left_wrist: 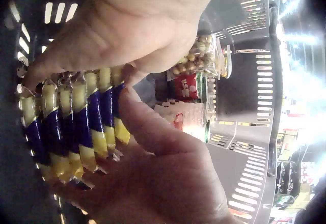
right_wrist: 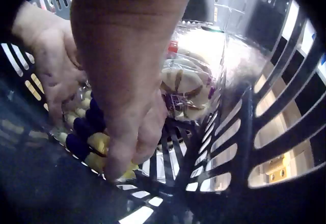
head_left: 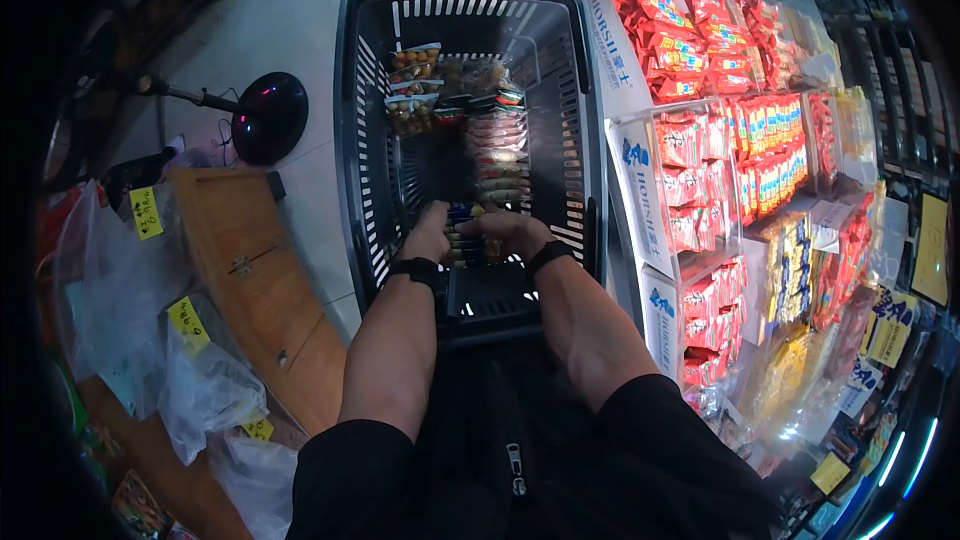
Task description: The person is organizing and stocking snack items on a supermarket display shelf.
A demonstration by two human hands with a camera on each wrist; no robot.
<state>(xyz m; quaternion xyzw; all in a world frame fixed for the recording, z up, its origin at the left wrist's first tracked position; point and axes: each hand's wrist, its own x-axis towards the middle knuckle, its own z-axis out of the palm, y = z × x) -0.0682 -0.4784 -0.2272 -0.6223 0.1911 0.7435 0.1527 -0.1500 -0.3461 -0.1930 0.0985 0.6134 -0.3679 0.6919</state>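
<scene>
Low in the near end of a black shopping basket (head_left: 350, 130), both hands hold a row of blue-and-yellow wrapped snack packets (left_wrist: 71, 127) lying side by side. The left hand (head_left: 430, 232) grips one end of the row and the right hand (head_left: 512, 230) the other, thumbs on the near faces. In the left wrist view the left hand (left_wrist: 132, 25) is above and the right hand (left_wrist: 158, 178) below. The right wrist view shows the right hand (right_wrist: 135, 132) with its fingertips at the packets' yellow ends. Some fingers are hidden behind the packets.
Further inside the basket lie bags of round brown snacks (head_left: 412, 110) and a row of pale packets (head_left: 497, 140). A snack display with red packets (head_left: 690, 150) stands close at the right. At the left are a wooden counter (head_left: 250, 250) and a round black base (head_left: 270, 118).
</scene>
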